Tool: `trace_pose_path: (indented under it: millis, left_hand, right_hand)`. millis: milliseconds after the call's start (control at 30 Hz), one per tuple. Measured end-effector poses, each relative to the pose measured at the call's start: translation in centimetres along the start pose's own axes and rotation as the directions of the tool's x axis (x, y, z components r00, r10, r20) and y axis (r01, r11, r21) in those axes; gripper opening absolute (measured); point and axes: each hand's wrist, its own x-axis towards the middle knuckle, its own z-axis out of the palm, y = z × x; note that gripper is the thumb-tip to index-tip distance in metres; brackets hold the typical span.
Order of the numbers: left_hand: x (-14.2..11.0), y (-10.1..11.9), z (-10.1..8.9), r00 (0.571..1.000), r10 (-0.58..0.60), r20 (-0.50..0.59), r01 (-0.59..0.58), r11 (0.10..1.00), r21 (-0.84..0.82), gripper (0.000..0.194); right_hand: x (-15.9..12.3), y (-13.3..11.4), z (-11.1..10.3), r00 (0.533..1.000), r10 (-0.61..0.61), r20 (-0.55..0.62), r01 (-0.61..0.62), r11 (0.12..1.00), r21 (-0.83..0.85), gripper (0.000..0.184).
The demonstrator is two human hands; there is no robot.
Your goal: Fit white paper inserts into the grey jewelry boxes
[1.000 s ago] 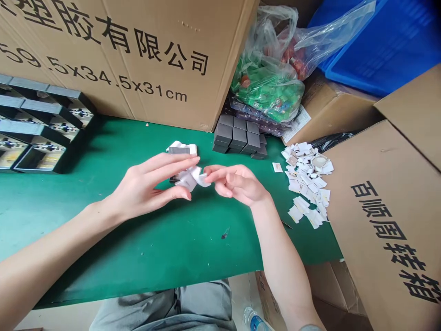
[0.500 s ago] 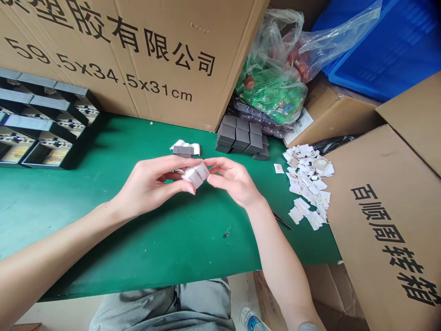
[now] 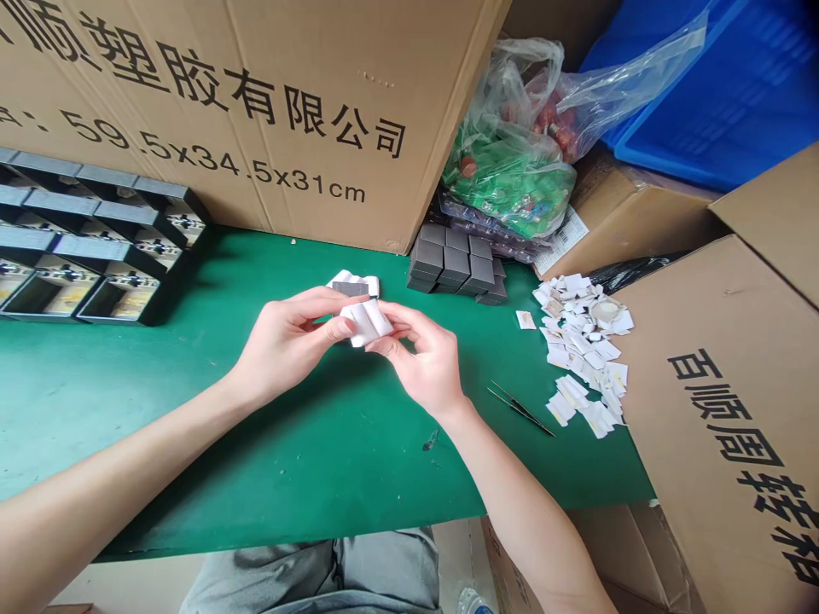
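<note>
Clamping a white folded paper piece (image 3: pixel 364 324) between left hand (image 3: pixel 287 337) and right hand (image 3: pixel 426 362), fingertips (image 3: pixel 339 328) pressing in from both sides. Lying just beyond the grip, a dark block (image 3: pixel 350 288) against white paper strips (image 3: pixel 342 278); lying well right of the grip, steel tweezers (image 3: pixel 519 408) and paper scraps (image 3: pixel 579 341) on a green mat (image 3: pixel 192 452).

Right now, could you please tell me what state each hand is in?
Left hand: closed, pinching the white folded strip.
Right hand: closed, pinching the same strip.

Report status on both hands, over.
Left hand and right hand both pinching white folded piece. Grey block with white wrapping just behind it. Tweezers lying on green mat, right of right hand.
</note>
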Motion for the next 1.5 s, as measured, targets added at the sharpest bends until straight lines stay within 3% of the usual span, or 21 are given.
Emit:
trace_pose_path:
  millis: [100,267,467,600,767,967,1033,1133,1167,1233,1300,1367,1500]
  left_hand:
    - [0.2,0.2,-0.2,0.998,-0.001,0.062,-0.002,0.999,0.046,0.047]
    - [0.6,0.2,-0.6,0.990,0.034,0.140,-0.042,0.997,0.058,0.038]
    - [0.4,0.0,-0.7,0.999,0.016,0.035,-0.021,0.992,0.126,0.044]
    - [0.0,-0.2,-0.6,0.995,0.101,0.004,-0.098,0.951,0.292,0.040]
    - [-0.4,-0.7,-0.5,0.977,0.198,0.084,-0.215,0.881,0.421,0.035]
    - [-0.4,-0.4,-0.3,0.965,0.236,0.111,-0.261,0.871,0.416,0.032]
    - [-0.2,-0.2,-0.4,0.975,0.209,0.070,-0.218,0.871,0.439,0.034]
    - [0.4,-0.5,-1.2,0.981,0.141,-0.131,-0.072,0.902,0.426,0.035]
    - [0.7,-0.9,-1.7,0.976,0.109,-0.191,-0.032,0.929,0.367,0.036]
    - [1.3,-1.8,-2.7,0.975,0.116,-0.192,-0.071,0.972,0.225,0.053]
    - [1.7,-2.9,-3.6,0.991,0.134,-0.007,-0.131,0.973,0.190,0.084]
    - [1.9,-3.7,-4.1,0.979,0.090,0.183,-0.131,0.964,0.231,0.108]
    - [1.6,-4.4,-4.0,0.927,-0.042,0.373,-0.098,0.933,0.347,0.126]
  right_hand:
    - [-0.1,0.0,0.0,0.999,-0.035,-0.034,0.034,0.999,-0.010,0.030]
    - [-0.1,0.3,0.1,0.998,0.022,-0.061,-0.021,1.000,0.019,0.042]
    - [-0.3,0.1,1.2,0.989,-0.069,-0.133,0.063,0.997,-0.044,0.024]
    - [-0.1,-0.2,1.1,0.998,-0.012,-0.055,0.008,0.997,-0.071,0.024]
    - [0.2,-0.2,0.5,0.990,0.136,0.019,-0.136,0.991,-0.009,0.035]
    - [0.0,-0.2,0.4,0.996,0.062,0.062,-0.059,0.997,-0.046,0.033]
    - [0.0,0.1,0.4,0.999,0.026,0.043,-0.022,0.994,-0.108,0.039]
    - [0.0,0.8,0.0,0.999,0.005,0.039,0.004,0.976,-0.220,0.044]
    - [0.1,1.0,-0.2,0.999,-0.005,0.042,0.016,0.966,-0.260,0.044]
    - [0.2,1.5,-0.8,0.997,-0.043,0.065,0.062,0.937,-0.342,0.044]
    - [0.4,1.9,-1.2,0.989,-0.103,0.107,0.139,0.895,-0.423,0.039]
    - [0.4,2.1,-1.5,0.976,-0.157,0.152,0.212,0.848,-0.485,0.033]
    - [0.3,2.0,-1.4,0.945,-0.205,0.253,0.315,0.773,-0.550,0.031]
